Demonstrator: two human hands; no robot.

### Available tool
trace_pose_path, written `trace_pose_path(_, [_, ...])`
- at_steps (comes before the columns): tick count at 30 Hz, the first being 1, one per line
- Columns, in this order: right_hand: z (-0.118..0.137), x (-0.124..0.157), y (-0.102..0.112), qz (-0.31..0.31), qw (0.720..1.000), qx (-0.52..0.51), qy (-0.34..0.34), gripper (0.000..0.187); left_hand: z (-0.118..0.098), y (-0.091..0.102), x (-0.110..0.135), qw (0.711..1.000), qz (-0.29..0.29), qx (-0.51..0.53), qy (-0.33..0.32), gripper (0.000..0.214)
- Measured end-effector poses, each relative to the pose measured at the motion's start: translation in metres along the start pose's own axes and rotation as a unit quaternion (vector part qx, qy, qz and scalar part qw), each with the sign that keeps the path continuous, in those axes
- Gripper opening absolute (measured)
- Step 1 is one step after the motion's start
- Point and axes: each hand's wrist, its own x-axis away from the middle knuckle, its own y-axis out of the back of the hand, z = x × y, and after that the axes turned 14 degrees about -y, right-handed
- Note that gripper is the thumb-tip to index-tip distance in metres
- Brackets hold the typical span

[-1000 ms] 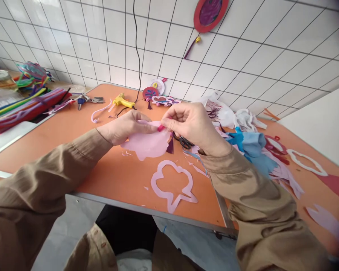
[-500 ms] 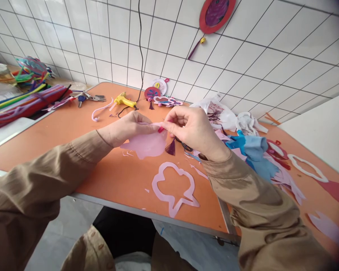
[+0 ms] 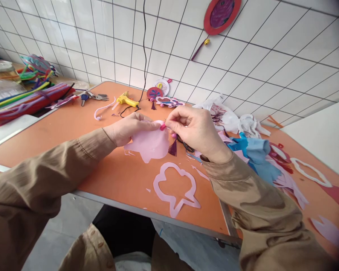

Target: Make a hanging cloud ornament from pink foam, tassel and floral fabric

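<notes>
My left hand pinches pink sheet by upper edge, thumb on top. Right hand: thumb and forefinger closed on red loop, just right of my left thumb. Sheet looks light, soft, easily creased; best held near edge, beside loop.

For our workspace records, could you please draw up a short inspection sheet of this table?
Surface: orange tabletop, with pale paper scraps.
Work pieces: pink cutout in hand; pink outline flat, nearer the person.
Hands: left hand grips the pink cutout; right hand pinches at the small red piece by its upper edge.
Clutter: yellow glue gun, keys, partly hidden scissors, blue material.
Cables: black cord hangs down to beside the yellow glue gun.
Surroundings: white tiled wall, red-rimmed ornament against it.
</notes>
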Motion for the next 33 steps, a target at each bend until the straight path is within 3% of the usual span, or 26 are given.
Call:
trace_pose_path(16, [-0.0001,-0.0009,0.0012,-0.022,0.999,0.043,0.025,0.016,0.0005,0.0006,-0.0013,1.000,-0.006,-0.021,0.008,0.034])
trace_pose_path(33, [-0.0009,-0.0054,0.0012,-0.010,0.999,-0.023,-0.027,0.019,-0.0050,-0.0066,-0.0002,0.999,-0.016,-0.040,-0.011,0.044])
